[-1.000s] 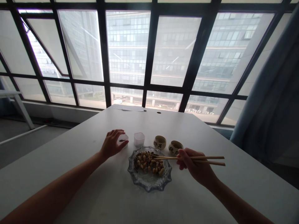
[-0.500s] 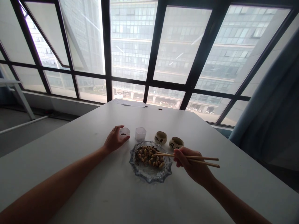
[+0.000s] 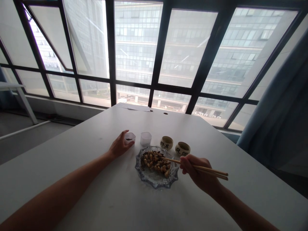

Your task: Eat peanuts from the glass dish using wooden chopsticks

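My left hand [image 3: 121, 144] is closed around the side of a small clear plastic cup [image 3: 130, 136], thumb in front and fingers behind; some dark bits lie inside it. In my right hand [image 3: 199, 170] is a pair of wooden chopsticks [image 3: 213, 172], held close together with the tips among the nuts. A scalloped glass dish [image 3: 156, 183] holds a heap of peanuts and dark seeds [image 3: 156, 162] mixed together. Exactly what the chopstick tips touch is too small to tell.
A second clear plastic cup [image 3: 145, 139] stands beside the first. Two cream ceramic cups with dark characters, a left one [image 3: 166, 143] and a right one [image 3: 183, 149], sit behind the dish. Papers [image 3: 134, 107] lie at the white table's [image 3: 115, 199] far end, near the windows.
The chopsticks have closed together and their tips have shifted slightly within the heap. My left hand stays on the plastic cup. The whole view has moved a little.
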Demonstrator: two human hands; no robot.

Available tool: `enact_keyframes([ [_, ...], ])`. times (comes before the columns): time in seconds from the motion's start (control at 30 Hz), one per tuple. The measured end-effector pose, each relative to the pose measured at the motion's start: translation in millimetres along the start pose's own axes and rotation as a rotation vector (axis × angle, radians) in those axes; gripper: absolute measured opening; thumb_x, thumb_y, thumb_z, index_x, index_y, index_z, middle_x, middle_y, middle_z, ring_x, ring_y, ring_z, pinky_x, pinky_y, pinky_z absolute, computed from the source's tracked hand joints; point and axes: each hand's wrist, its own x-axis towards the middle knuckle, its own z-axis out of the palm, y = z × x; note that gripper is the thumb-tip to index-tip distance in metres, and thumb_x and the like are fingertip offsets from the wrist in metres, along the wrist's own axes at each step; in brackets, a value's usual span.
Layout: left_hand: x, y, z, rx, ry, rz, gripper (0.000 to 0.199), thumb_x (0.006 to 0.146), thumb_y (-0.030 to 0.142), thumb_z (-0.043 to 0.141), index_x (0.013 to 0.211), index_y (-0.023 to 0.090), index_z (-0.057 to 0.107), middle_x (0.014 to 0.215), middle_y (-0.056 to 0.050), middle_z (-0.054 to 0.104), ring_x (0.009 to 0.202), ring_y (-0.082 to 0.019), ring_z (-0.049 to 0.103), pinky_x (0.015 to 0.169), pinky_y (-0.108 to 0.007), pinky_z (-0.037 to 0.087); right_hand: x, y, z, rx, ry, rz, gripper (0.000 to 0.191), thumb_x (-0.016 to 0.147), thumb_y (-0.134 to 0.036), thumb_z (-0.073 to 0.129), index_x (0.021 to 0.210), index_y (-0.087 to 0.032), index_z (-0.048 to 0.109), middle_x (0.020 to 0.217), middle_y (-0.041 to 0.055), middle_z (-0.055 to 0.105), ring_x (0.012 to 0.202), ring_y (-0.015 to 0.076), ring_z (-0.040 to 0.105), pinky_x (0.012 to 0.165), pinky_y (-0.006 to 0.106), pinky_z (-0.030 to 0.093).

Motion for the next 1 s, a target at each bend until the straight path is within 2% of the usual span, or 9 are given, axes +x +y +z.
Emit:
enact_keyframes([
  [0.2, -0.1, 0.7, 0.6, -0.002, -0.007, -0.006, 0.061, 0.081, 0.046, 0.064, 0.132, 0.022, 0.043, 0.113, -0.010, 0.069, 0.100, -0.028, 0.068, 0.087, -0.044, 0.056, 1.0, 3.7, -3.2, 0.033, 0.043, 0.058, 0.048, 0.083, -0.062, 0.066, 0.062, -0.020, 0.068, 0.053, 0.0052, 0.068, 0.041, 0.0165, 0.063, 0.040, 0.026, 0.053],
  [0.43, -0.6, 5.4, -2.7, 0.005, -0.027, -0.022, 0.060, 0.081, 0.047, 0.064, 0.131, 0.022, 0.045, 0.120, -0.012, 0.067, 0.103, -0.028, 0.068, 0.090, -0.045, 0.055, -1.2, 5.8, -3.0, -0.004, 0.075, -0.001, 0.045, 0.087, -0.057, 0.063, 0.064, -0.020, 0.069, 0.052, 0.0048, 0.068, 0.042, 0.0162, 0.064, 0.042, 0.026, 0.054],
  [0.63, -0.9, 7.2, -3.7, 0.010, -0.037, -0.020, 0.058, 0.081, 0.045, 0.064, 0.131, 0.021, 0.045, 0.122, -0.013, 0.066, 0.104, -0.028, 0.067, 0.092, -0.045, 0.055, 0.9, 2.9, -5.9, -0.038, 0.038, -0.030, 0.044, 0.089, -0.056, 0.060, 0.065, -0.020, 0.069, 0.052, 0.0042, 0.067, 0.041, 0.0163, 0.063, 0.040, 0.026, 0.052],
  [1.0, -0.4, 2.8, -0.5, 0.005, -0.027, 0.001, 0.059, 0.081, 0.045, 0.064, 0.131, 0.019, 0.047, 0.125, -0.014, 0.065, 0.105, -0.029, 0.067, 0.093, -0.045, 0.054, -0.4, 7.0, -2.4, -0.053, -0.029, 0.040, 0.046, 0.092, -0.056, 0.057, 0.065, -0.020, 0.066, 0.057, 0.0049, 0.070, 0.050, 0.0178, 0.067, 0.049, 0.028, 0.054],
])
